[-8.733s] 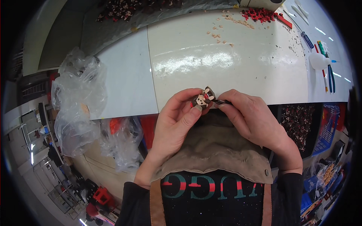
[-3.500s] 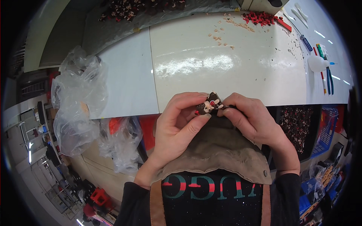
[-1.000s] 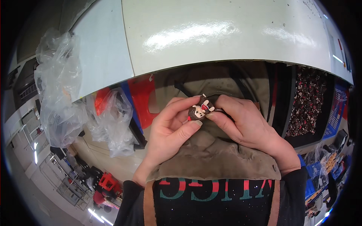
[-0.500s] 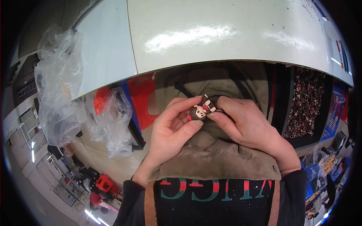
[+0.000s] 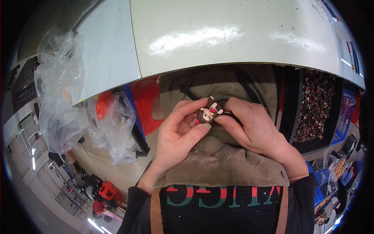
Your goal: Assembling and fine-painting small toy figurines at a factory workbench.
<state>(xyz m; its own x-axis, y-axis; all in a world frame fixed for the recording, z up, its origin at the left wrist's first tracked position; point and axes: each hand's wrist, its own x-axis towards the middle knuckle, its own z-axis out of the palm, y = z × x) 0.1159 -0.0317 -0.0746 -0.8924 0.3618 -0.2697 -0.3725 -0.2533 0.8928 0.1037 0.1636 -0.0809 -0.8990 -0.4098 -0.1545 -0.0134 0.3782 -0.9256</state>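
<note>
A: What has changed?
B: Near edge of the table (image 5: 233,54) now lies well forward of the hands; a few seconds ago they were right at it. Handling is now over the lap, above the brown apron (image 5: 222,169), off the tabletop. Hold on the piece looks much the same.
A: Fingers, left to right?
B: Left hand (image 5: 178,134): thumb and forefinger pinching a small brown figure (image 5: 207,114), cream face showing, red bits on it. Right hand (image 5: 255,126): thumb and forefinger pressed together at the figure's right side, seemingly on a thin dark tool (image 5: 227,113), though the hand hides most of it.
A: Figure's exact place?
B: Between the two hands, tilted, short of the table edge.
A: Containers?
B: Far left, a big clear bag (image 5: 60,97), crumpled, hanging beside the table. Next, a smaller clear bag (image 5: 119,134), also crumpled. Right of the hands, a black tray (image 5: 311,147) filled with small brown, red and cream pieces (image 5: 315,109). Just beyond it, a blue basket (image 5: 343,115) with openwork sides.
</note>
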